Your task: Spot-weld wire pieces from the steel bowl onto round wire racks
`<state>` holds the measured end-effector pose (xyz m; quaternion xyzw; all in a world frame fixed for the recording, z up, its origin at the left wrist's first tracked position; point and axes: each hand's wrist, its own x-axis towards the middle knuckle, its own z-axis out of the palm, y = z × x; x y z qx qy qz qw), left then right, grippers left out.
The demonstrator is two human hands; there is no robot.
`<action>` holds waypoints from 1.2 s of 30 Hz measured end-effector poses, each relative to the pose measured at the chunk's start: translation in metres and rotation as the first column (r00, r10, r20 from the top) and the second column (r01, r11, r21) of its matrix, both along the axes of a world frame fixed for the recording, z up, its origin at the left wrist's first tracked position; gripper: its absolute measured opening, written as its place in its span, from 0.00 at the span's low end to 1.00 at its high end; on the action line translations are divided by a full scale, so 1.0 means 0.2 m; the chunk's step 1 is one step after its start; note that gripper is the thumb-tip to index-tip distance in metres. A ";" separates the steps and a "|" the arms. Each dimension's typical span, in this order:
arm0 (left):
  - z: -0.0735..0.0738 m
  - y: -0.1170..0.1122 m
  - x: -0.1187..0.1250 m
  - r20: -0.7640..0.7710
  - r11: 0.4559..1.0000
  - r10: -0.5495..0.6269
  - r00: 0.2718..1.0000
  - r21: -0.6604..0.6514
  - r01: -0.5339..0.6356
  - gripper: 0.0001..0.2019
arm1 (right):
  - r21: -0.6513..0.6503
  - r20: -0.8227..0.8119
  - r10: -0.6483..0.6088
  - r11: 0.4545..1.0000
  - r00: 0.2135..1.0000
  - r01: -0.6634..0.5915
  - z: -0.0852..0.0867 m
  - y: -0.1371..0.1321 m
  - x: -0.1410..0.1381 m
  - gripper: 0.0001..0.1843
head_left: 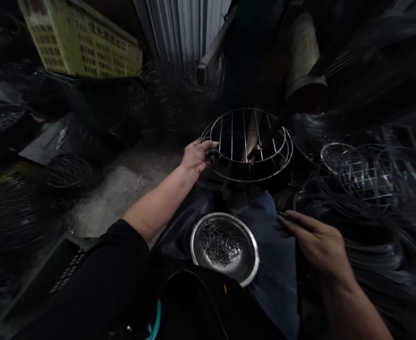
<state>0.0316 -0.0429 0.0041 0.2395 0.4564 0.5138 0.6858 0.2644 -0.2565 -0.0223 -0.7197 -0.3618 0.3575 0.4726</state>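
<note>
Round silver steel-wire rack [244,141] sits tilted at our knees, our left hand [197,157] gripping its rim to steady it; our right hand [312,241] hangs half-open beside silver wire hoops [367,174], with a shiny steel bowl [222,215] of little wire clips [220,243] handy on our lap.

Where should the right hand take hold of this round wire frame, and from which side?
Probably the frame's outer ring, on the right side, approached from the right with fingers closing around the wire. The right hand is nearest there, the left hand holds the left rim, and the continuous hoop offers a cleaner grip than the thin bars.
</note>
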 end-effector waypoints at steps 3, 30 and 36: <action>0.00 -0.01 0.01 -0.005 0.999 0.012 1.000 0.040 -0.012 0.13 | 0.151 0.002 0.043 0.988 0.999 -0.043 0.15 0.22 -0.10 0.22; 0.04 0.09 0.00 -0.065 0.988 -0.066 0.996 0.138 0.074 0.14 | 0.387 -0.248 -0.186 0.880 0.951 0.273 0.02 0.51 -0.39 0.17; 0.07 0.11 0.01 -0.062 0.988 -0.084 0.995 0.122 0.091 0.11 | 0.399 -0.266 -0.235 0.856 0.935 0.329 0.05 0.53 -0.41 0.17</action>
